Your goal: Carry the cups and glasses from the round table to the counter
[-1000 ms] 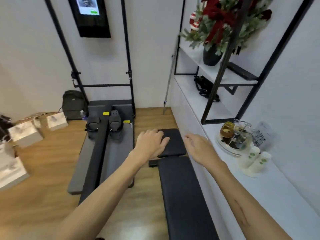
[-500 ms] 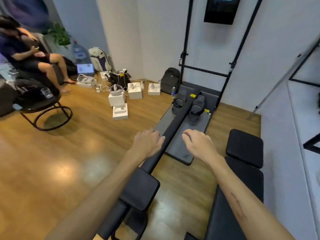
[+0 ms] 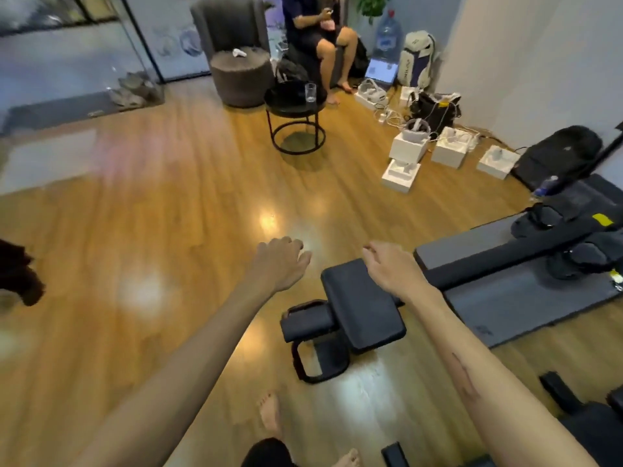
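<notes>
Both our arms are out front over the wood floor, holding nothing. Left hand has fingers loose, slightly curled; right hand likewise relaxed, above the black padded bench. One clear glass stands upright on the round table far ahead, w/ a seated person just behind it. White boxes sit on the floor to the right.
</notes>
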